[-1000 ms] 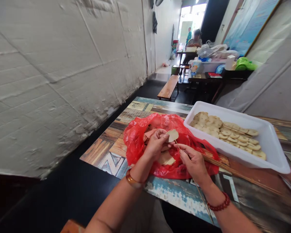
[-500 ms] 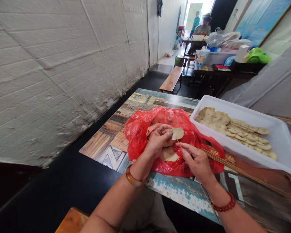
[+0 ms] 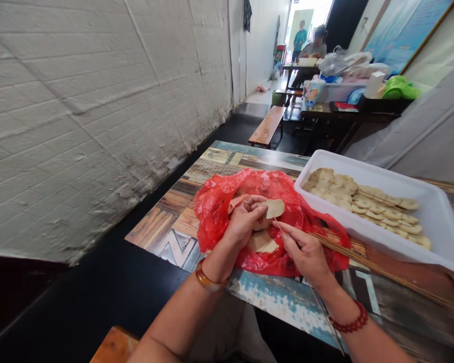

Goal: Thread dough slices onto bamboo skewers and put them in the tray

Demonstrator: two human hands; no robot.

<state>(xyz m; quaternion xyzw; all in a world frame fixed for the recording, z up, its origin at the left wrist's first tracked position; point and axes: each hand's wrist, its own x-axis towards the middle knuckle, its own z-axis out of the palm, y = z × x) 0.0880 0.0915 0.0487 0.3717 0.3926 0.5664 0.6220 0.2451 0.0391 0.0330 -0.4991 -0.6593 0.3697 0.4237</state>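
My left hand [image 3: 245, 218] pinches a pale, flat, oval slice [image 3: 275, 208] of food between thumb and fingers, above an open red plastic bag [image 3: 219, 196]. My right hand [image 3: 304, 252] grips a thin wooden skewer [image 3: 278, 225]; its tip meets the lower edge of the slice, and whether it has pierced it I cannot tell. Skewer ends also stick out below my right hand. More pale slices [image 3: 263, 242] lie in the bag under my hands. The kind of food is not certain.
A white plastic tub [image 3: 386, 257] on the right holds rows of skewered slices [image 3: 378, 201]. Loose skewers [image 3: 382, 269] lie between bag and tub on the patterned table [image 3: 174, 222]. Behind are a bench [image 3: 268, 126], a laden table and two people; a white wall [image 3: 98, 101] runs along the left.
Both hands hold nearly the same pose, slice and skewer tip still together. The view has shifted slightly. In the background, the person in the doorway appears a little to the left.
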